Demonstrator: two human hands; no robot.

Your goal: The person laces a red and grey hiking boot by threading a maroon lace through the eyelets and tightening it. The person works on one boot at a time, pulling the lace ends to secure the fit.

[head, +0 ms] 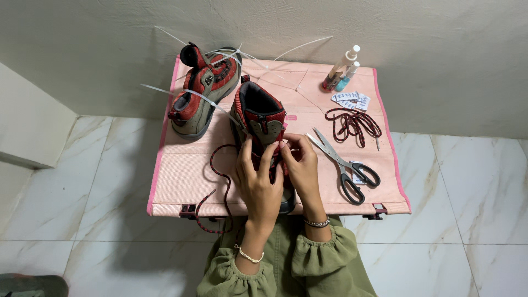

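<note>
While my left hand [258,184] braces the near red hiking boot [259,118] upright at the pink table's [181,176] front edge, my right hand [300,165] pinches its fingertips together at the eyelets, red-black lace [220,176] trailing left, scissors [344,165] just right.

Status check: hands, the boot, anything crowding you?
Left hand and right hand both on near boot, fingers at its tongue. Red-black lace trails loose. Scissors lie just right, apart.
</note>
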